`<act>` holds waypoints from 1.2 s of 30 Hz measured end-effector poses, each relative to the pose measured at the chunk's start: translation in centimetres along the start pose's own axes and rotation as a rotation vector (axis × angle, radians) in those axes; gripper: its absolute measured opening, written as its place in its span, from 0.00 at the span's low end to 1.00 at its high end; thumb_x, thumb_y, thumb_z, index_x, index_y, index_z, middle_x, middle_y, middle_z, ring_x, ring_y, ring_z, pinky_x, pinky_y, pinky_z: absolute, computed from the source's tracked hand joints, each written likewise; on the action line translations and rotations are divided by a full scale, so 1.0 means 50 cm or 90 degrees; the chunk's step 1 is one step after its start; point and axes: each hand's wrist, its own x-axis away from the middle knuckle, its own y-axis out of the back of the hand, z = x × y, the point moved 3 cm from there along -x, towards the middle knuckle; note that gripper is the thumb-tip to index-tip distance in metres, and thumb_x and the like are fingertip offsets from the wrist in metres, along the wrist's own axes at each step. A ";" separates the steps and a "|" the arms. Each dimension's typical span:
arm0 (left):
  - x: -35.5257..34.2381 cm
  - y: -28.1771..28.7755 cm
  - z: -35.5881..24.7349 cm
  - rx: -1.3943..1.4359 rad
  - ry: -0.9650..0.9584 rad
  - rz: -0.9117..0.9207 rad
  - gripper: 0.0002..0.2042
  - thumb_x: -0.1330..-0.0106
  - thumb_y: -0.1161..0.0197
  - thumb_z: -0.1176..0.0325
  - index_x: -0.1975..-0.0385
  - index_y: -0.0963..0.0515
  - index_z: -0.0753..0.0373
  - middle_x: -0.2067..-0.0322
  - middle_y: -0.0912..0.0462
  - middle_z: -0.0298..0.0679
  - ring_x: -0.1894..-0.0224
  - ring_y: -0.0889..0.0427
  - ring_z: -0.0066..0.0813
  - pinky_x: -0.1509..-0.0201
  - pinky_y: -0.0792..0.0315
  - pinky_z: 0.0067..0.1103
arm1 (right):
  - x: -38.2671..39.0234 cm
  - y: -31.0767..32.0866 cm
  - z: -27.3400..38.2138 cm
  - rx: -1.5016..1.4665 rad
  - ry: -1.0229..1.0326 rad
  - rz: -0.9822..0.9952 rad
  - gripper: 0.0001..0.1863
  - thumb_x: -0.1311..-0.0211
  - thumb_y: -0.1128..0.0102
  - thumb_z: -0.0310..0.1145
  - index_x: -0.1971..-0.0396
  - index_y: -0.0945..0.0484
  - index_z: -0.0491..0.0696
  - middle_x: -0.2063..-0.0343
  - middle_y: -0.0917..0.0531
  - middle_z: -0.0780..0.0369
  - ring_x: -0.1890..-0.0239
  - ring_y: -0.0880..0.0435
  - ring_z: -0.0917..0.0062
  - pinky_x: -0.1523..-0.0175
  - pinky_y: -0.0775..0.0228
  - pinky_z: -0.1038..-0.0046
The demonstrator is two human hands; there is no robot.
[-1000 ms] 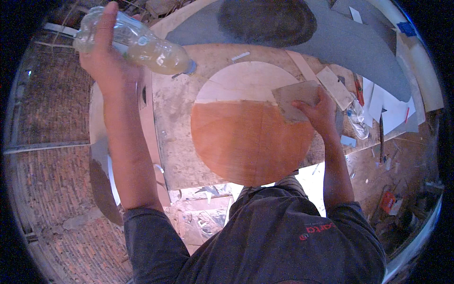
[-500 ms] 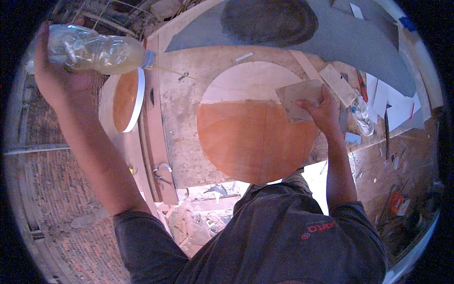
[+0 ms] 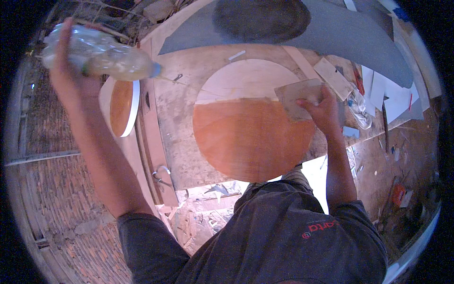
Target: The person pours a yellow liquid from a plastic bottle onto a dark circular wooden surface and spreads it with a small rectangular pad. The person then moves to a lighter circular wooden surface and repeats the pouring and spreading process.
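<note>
My left hand (image 3: pixel 73 78) is raised at the far left, wrapped round a clear plastic bottle (image 3: pixel 120 61) with pale liquid inside. The bottle lies nearly level, its blue-capped neck tilted slightly down to the right. From the neck a thin streak of liquid runs toward the left edge of a round board (image 3: pixel 253 139). That board is pale on its far part and wet orange-brown on its near part. My right hand (image 3: pixel 324 111) pinches a greyish rectangular sheet (image 3: pixel 293 97), possibly sandpaper, thumb on top, over the board's right side. The sheet's underside is hidden.
The round board rests on a worn wooden table (image 3: pixel 177 113). Beyond lies a grey sheet (image 3: pixel 184 40) with a dark round patch (image 3: pixel 262 19). Wooden strips, a crumpled clear plastic bag (image 3: pixel 359 113) and white papers (image 3: pixel 397 102) are to the right. Another white-edged disc (image 3: pixel 124 106) stands left.
The bottle has shifted right and tilted further down, and its liquid streak now reaches nearer the round board. My right hand with the sheet has hardly moved. The view has shifted slightly.
</note>
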 end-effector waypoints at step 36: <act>0.211 -0.073 0.525 -0.023 0.063 -0.098 0.24 0.44 0.20 0.73 0.51 0.26 0.66 0.57 0.18 0.41 0.57 0.18 0.29 0.52 0.21 0.26 | 0.008 0.013 -0.080 0.140 0.019 -0.026 0.35 0.52 0.17 0.39 0.48 0.23 0.36 0.58 0.12 0.51 0.55 0.11 0.68 0.50 0.20 0.66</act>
